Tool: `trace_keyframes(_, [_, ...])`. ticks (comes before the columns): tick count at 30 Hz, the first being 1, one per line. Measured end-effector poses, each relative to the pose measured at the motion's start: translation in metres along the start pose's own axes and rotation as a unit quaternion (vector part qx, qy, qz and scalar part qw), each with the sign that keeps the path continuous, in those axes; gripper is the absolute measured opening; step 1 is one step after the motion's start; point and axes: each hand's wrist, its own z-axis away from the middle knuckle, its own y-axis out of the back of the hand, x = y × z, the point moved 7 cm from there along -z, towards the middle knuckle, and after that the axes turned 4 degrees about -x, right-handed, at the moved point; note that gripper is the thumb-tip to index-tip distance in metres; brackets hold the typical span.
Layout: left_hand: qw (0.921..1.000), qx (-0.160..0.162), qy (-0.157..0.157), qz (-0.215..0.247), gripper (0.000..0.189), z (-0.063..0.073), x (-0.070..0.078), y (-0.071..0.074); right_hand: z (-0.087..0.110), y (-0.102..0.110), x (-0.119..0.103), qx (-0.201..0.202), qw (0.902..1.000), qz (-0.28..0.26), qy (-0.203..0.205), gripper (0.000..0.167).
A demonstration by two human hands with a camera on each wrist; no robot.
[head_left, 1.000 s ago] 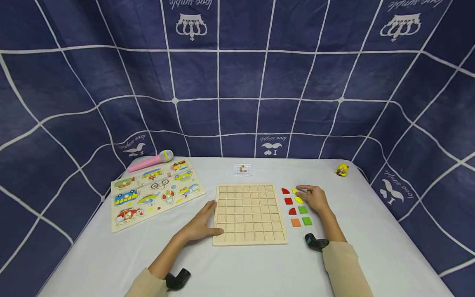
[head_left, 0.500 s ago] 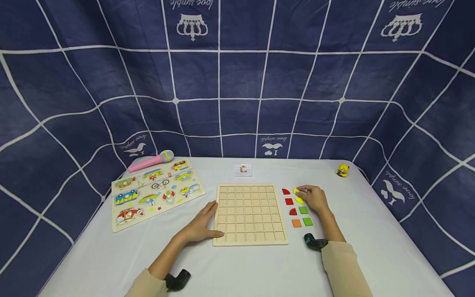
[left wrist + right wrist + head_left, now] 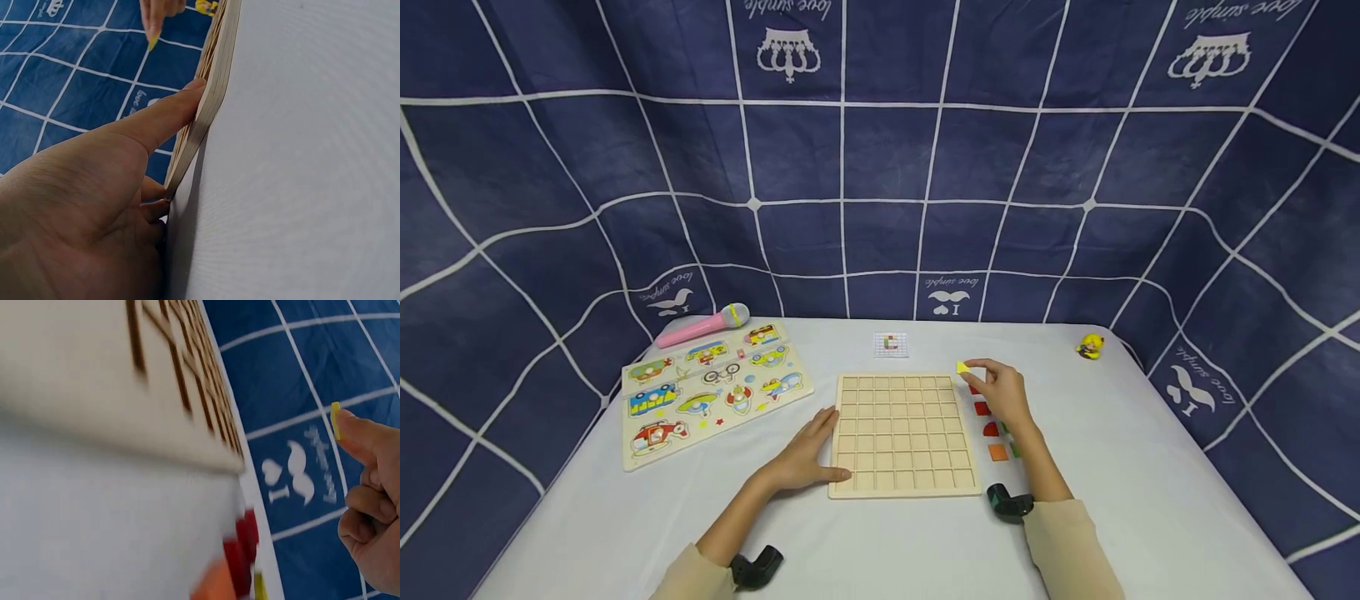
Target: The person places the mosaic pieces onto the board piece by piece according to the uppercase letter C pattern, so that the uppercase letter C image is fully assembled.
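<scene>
Between thumb and fingertips my right hand [image 3: 1006, 398] pinches a small yellow tile [image 3: 962, 367], raised off the table beside the board's upper right corner. The right wrist view shows the thin yellow tile [image 3: 337, 420] edge-on at the tips of the right hand [image 3: 375, 494]. My left hand [image 3: 805, 454] rests at the left edge of the pale wooden grid board [image 3: 906, 492], thumb on its rim and fingers along its side. Red tiles [image 3: 982, 408] and an orange tile [image 3: 997, 452] lie right of the board; green tiles [image 3: 1016, 449] are partly hidden by my right hand and wrist.
A small pattern card [image 3: 891, 345] lies behind the board. Left of it are a vehicle picture puzzle [image 3: 711, 408] and a pink toy microphone [image 3: 700, 327]. A small yellow figurine [image 3: 1090, 346] stands at the back right, before the blue checked curtain [image 3: 880, 150].
My right hand has lifted the yellow tile from the right-hand column and moved it left and slightly away, toward the board's upper right corner. My left hand has stayed on the board's edge.
</scene>
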Motion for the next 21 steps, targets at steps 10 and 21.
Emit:
trace_keyframes(10, [0.9999, -0.004, 0.007, 0.007, 0.106, 0.001, 0.001, 0.001, -0.003, -0.058, -0.027, -0.036, 0.9992, -0.016, -0.003, 0.027])
trace_keyframes(21, [1.0000, -0.002, 0.007, 0.004, 0.106, 0.002, 0.003, 0.002, 0.005, -0.085, -0.015, -0.071, 0.9971, 0.028, 0.006, 0.021])
